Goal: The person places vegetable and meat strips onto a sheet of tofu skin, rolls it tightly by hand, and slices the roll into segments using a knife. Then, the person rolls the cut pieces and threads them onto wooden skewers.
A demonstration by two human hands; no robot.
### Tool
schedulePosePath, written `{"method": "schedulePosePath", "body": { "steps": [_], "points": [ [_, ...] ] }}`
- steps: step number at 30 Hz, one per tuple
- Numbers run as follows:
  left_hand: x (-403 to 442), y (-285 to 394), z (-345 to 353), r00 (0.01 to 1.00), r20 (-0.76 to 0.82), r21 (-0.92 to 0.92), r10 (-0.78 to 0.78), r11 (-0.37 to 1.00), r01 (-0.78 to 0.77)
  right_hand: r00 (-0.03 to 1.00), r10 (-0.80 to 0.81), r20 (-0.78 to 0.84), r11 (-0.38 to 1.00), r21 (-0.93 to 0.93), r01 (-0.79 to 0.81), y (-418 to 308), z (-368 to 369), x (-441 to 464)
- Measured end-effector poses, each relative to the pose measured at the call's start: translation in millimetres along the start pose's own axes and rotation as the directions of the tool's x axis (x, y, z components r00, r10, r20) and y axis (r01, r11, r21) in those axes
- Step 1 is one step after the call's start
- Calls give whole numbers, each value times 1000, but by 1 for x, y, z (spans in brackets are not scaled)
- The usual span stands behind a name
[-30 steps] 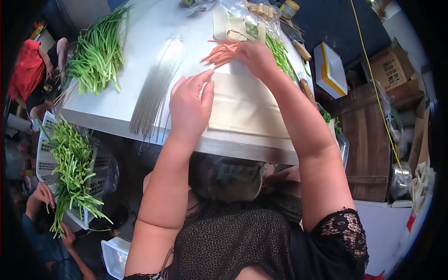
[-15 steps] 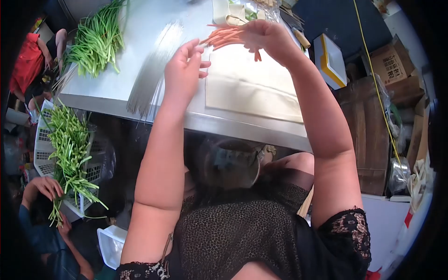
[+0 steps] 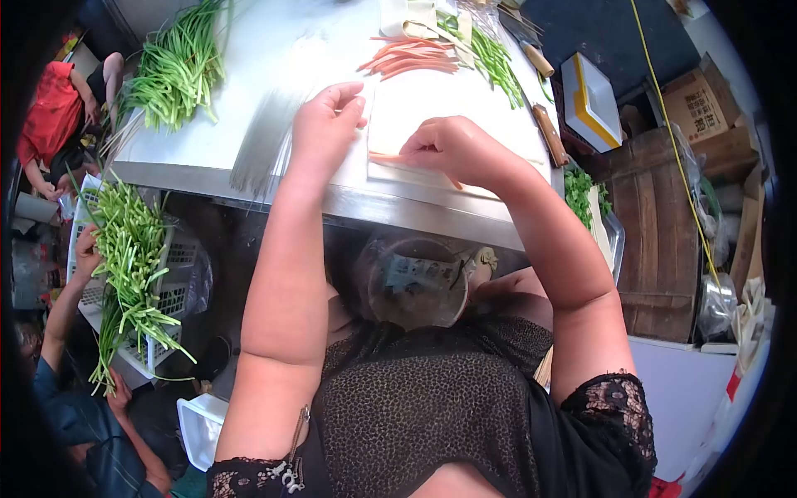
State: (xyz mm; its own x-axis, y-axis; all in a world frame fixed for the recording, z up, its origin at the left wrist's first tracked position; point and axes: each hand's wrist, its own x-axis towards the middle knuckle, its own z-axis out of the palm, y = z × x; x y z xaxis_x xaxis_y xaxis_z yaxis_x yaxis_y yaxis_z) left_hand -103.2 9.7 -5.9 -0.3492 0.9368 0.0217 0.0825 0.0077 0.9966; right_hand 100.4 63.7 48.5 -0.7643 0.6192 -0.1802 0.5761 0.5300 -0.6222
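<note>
In the head view, I see my right hand (image 3: 427, 149) pinching orange strips (image 3: 383, 157) along the near edge of the sheet (image 3: 473, 108). My left hand (image 3: 325, 129), loosely bent and unclenched, is beside the skewers (image 3: 264, 148). A strip pile (image 3: 411, 58) lies towards the sheet's far side.

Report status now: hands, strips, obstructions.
Right hand gripping orange strips near front edge of pale sheet. Left hand loosely curled, nothing visible in it. Thin sticks beside left hand; nothing seen blocking right.

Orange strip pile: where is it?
Head view, upper middle: the orange strip pile lies beyond the right hand, just left of the long green stalks.
</note>
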Motion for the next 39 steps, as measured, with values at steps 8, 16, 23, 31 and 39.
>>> {"method": "schedulePosePath", "body": {
  "steps": [8,16,23,31,39],
  "points": [
    [-4,-4,9,992,49,46,120,991,-122,964,-236,-121,969,-101,225,11,-3,-8],
    [-28,6,36,832,308,416,462,721,-554,948,113,-298,838,541,70,44,-44,-62],
    [-47,4,73,702,457,512,546,483,-710,928,-39,-370,988,-154,-20,75,-22,-103],
    [-52,11,77,705,532,531,469,464,-709,864,-161,-478,953,-302,10,87,-5,-117],
    [-55,4,98,579,513,437,634,387,-812,524,50,-850,994,-10,-112,114,-12,-164]
  ]
}}
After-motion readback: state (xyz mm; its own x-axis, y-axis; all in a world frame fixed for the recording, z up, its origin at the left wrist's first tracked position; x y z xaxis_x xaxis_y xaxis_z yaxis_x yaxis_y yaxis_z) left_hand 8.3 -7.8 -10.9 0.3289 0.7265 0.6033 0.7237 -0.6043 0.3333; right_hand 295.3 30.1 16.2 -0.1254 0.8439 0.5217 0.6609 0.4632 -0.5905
